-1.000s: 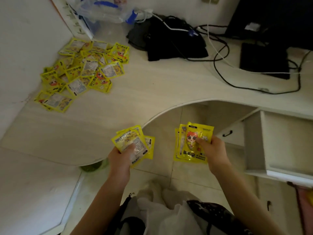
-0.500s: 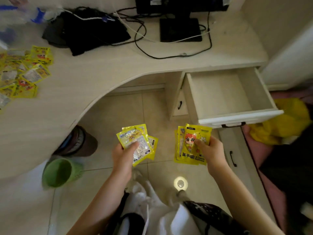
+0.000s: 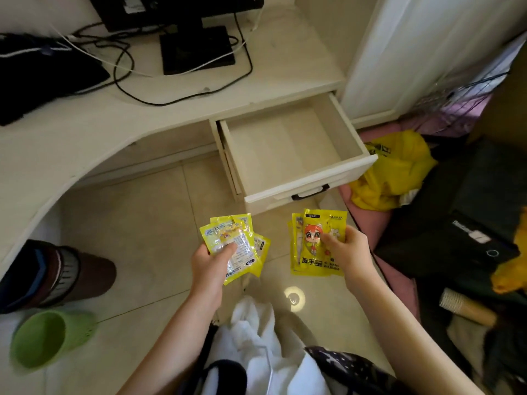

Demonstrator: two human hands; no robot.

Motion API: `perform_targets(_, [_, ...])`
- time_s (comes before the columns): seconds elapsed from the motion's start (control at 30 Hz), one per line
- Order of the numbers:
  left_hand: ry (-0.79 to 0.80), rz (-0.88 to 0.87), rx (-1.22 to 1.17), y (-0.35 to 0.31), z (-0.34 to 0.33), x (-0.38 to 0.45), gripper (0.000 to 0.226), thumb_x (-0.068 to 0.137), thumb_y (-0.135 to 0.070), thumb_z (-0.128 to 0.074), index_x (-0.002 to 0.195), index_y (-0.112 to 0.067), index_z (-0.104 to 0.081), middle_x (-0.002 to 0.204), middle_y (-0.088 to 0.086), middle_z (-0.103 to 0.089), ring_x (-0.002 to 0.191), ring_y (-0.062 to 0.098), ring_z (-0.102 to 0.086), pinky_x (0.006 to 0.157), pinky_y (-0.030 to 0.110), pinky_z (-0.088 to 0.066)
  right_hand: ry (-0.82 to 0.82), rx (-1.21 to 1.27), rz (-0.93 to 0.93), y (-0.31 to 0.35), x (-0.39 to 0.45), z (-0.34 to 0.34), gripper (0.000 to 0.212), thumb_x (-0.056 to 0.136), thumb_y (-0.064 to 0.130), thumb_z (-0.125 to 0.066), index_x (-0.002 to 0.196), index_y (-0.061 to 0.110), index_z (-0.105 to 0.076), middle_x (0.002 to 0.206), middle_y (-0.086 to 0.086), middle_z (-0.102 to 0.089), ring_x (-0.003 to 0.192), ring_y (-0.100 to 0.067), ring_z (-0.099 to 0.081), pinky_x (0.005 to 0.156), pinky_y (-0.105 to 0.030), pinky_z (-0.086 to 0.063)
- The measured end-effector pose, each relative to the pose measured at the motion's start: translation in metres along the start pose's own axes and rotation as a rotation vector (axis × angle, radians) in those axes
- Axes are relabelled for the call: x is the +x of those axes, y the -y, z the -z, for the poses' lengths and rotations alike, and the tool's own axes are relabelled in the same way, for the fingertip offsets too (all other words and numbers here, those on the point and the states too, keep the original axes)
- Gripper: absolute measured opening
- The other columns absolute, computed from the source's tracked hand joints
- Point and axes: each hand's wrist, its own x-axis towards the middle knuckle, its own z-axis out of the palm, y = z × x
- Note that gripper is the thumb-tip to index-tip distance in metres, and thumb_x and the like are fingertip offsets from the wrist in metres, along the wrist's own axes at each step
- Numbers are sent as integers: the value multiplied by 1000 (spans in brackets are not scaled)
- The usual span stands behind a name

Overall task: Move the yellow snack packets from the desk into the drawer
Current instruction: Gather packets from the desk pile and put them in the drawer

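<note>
My left hand [image 3: 209,259] grips a fanned bunch of yellow snack packets [image 3: 242,246], their printed backs facing up. My right hand [image 3: 349,252] holds a second stack of yellow packets [image 3: 310,238] with a cartoon figure on the front one. Both bunches hang over the tiled floor, just in front of and below the open cream drawer [image 3: 346,132], whose inside is bare. The drawer sticks out from under the right end of the desk [image 3: 85,132]. The pile of packets on the desk is out of view.
On the desk stand a black monitor base [image 3: 196,49], tangled cables [image 3: 125,67] and a black bag [image 3: 37,78]. A green bin [image 3: 48,337] and a brown stool [image 3: 65,272] are on the floor at left. A yellow plastic bag [image 3: 393,166] and dark clutter lie at right.
My view has swung right, from the packet pile on the desk to the open drawer. Both hands keep their packets and now sit close in front of the drawer.
</note>
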Motion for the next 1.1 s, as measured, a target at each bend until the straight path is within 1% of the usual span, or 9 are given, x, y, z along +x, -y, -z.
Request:
perform_targets(0.17, [-11,-3,21,-25,-29,40,13,81,-11,-70,91,-19,-66,89,1,-72,79,18,-69,74,33,-54,6,-21,25,27,52,2,12,89,13,-63,80,21,-64,70,1,-66,60,-16,-60,64,-32,-53])
perform_targets(0.4, [4,-5,70,-67,-90,113,15,82,-13,-70,96,-16,-64,88,2,-71,75,18,-67,62,27,-50,20,-42,24,86,150,-23,5,89,13,-62,91,14,-67,76,-2,-69,63,-17,-62,68,-36,-56])
perform_targets(0.53, [1,4,110,-86,-127,155,14,84,-13,-69,96,-17,-63,86,-1,-69,74,14,-65,60,24,-47,36,-97,11,110,198,-41,6,90,12,-61,95,12,-64,78,-3,-67,64,-15,-62,61,-30,-54])
perform_targets(0.7, [-26,27,242,-92,-167,199,14,83,-21,-68,95,-20,-60,84,-3,-66,69,9,-61,56,21,-43,100,-198,0,121,251,-65,7,91,14,-59,88,20,-60,86,-3,-67,82,-23,-66,77,-38,-56])
perform_targets(0.83, [-38,-38,383,-83,-193,229,12,81,-13,-68,90,-18,-63,90,5,-69,79,23,-66,66,26,-47,156,-216,-3,122,285,-83,6,91,10,-57,95,13,-61,80,0,-64,73,-19,-61,67,-30,-52])
perform_targets(0.93, [-63,-15,427,-72,-205,247,13,81,-12,-68,94,-13,-66,90,7,-69,81,25,-66,66,26,-49,158,-241,-40,114,314,-91,12,90,7,-53,98,10,-62,84,-3,-65,75,-20,-62,60,-26,-49])
perform_targets(1.0, [-61,57,426,-61,-213,258,17,82,-18,-69,98,-14,-65,93,6,-69,80,24,-66,66,28,-54,185,-260,-81,102,333,-98,13,90,6,-53,98,10,-63,85,-4,-67,76,-22,-64,61,-27,-51])
perform_targets(1.07, [-70,111,462,-48,-218,269,29,81,-26,-72,105,-13,-64,99,2,-67,87,22,-65,78,33,-55,251,-288,-108,90,348,-108,12,90,9,-55,97,13,-63,85,-5,-67,76,-21,-64,64,-31,-55])
perform_targets(1.1, [-77,131,481,-42,-220,273,31,81,-27,-72,107,-13,-64,100,0,-67,89,20,-64,79,32,-52,284,-301,-120,83,355,-113,9,90,10,-56,93,15,-64,84,-5,-68,75,-21,-64,64,-33,-55])
